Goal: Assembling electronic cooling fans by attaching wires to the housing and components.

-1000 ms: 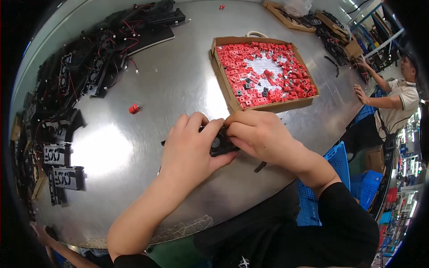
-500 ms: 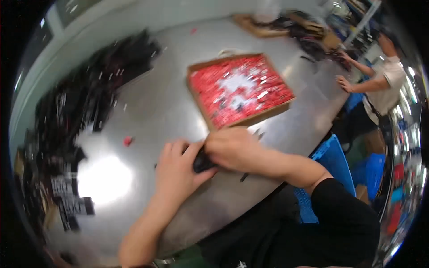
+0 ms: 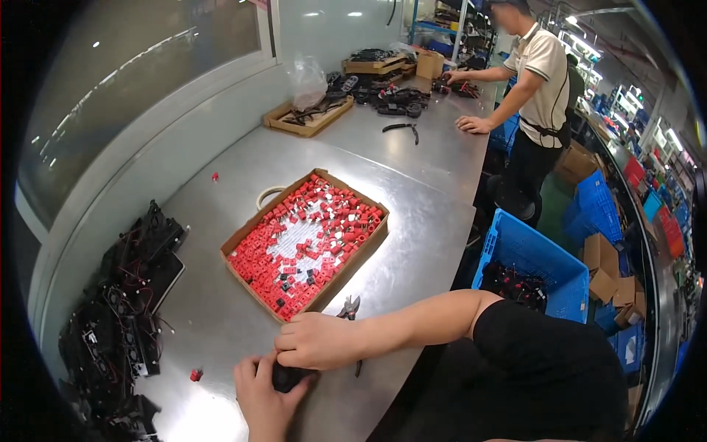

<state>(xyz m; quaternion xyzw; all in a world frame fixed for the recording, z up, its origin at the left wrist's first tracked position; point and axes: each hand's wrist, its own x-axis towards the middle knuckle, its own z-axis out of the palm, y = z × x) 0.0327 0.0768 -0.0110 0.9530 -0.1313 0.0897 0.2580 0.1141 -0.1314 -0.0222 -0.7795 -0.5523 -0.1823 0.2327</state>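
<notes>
My left hand (image 3: 263, 392) curls round a small black object (image 3: 288, 377) at the table's near side. My right hand (image 3: 317, 342) is closed over the top of the same object, fingers bent down onto it. Between them the hands cover most of it, so its kind cannot be made out. A pair of pliers (image 3: 349, 308) lies partly beneath my right wrist, jaws pointing away. Just beyond the hands is a shallow cardboard box (image 3: 355, 259) filled with small red connector-like parts, a few black ones among them. One loose red part (image 3: 196, 375) rests left of my left hand.
Black housings with thin wires (image 3: 121, 302) pile up along the left. Behind the box lies a tape roll (image 3: 266, 197). A co-worker (image 3: 541, 81) leans on the far table, near black pliers (image 3: 403, 129) and a cardboard tray (image 3: 309, 121). A blue crate (image 3: 545, 250) stands right of the table.
My view has swung up and to the right, bringing the co-worker and blue crate more fully into sight. Both hands stay on the black object.
</notes>
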